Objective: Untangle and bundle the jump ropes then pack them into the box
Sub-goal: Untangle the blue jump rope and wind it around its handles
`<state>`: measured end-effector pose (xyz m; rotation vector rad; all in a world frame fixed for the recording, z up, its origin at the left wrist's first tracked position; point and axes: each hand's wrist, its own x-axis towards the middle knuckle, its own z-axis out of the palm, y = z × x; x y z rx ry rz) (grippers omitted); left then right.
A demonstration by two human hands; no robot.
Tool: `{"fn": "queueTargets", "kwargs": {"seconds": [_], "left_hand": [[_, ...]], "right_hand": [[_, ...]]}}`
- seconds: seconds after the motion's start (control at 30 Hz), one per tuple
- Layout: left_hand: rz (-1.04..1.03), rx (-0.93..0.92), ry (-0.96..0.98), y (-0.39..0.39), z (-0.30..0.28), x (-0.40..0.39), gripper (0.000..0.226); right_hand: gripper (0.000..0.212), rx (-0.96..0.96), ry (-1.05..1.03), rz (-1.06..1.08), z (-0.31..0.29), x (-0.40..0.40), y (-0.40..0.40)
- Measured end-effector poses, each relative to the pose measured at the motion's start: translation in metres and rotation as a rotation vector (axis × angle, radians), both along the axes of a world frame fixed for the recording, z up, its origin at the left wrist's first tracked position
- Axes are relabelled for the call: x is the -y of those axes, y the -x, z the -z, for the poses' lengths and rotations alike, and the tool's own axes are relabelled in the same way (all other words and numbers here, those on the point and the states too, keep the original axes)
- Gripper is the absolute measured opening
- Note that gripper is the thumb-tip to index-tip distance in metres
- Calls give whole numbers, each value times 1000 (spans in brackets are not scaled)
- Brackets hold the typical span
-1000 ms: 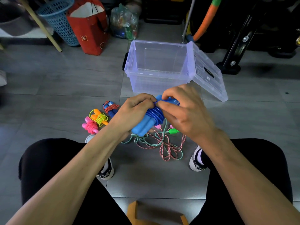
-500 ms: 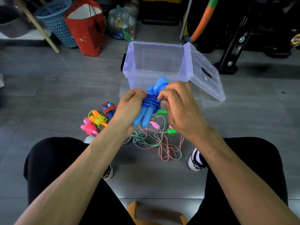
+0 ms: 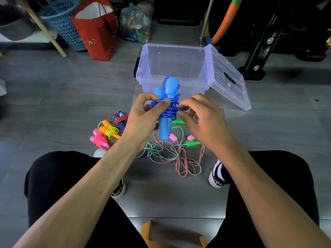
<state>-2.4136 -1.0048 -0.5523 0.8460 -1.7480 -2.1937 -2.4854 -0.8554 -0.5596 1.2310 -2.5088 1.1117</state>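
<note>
The floor [image 3: 71, 90] is grey tiles. The clear box [image 3: 172, 68] stands open at 12 o'clock. The left hand [image 3: 145, 117] grips the blue jump rope [image 3: 165, 106] upright; the right hand [image 3: 202, 119] pinches its cord.

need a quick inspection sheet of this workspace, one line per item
surface: grey tiled floor, the person seated over it
job's things: blue jump rope with cord wound round its handles, held up in front of the clear box; box open, lid leaning at its right; three bundled ropes on the floor: pink, orange and yellow, dark blue and red
clutter: green and pink ropes tangled between the shoes
grippers: left hand grips the bundle; right hand pinches the cord
cables: nothing seen
surroundings: blue basket, red bag, black stand
</note>
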Motion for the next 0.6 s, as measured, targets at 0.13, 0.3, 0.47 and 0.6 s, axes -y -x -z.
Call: {"fn": "queueTargets", "kwargs": {"seconds": [0.13, 0.3, 0.47, 0.6], "left_hand": [[-34, -25, 253, 2, 6, -5, 23], [-109, -70, 200, 11, 13, -8, 23], [-191, -77, -146, 13, 10, -8, 24], [-201, -83, -231, 13, 10, -3, 26]], "right_hand": [[11, 169, 10, -45, 0, 5, -6], [14, 569, 111, 17, -13, 6, -5], [15, 727, 205, -53, -14, 7, -10], [14, 663, 173, -97, -14, 5, -13]]}}
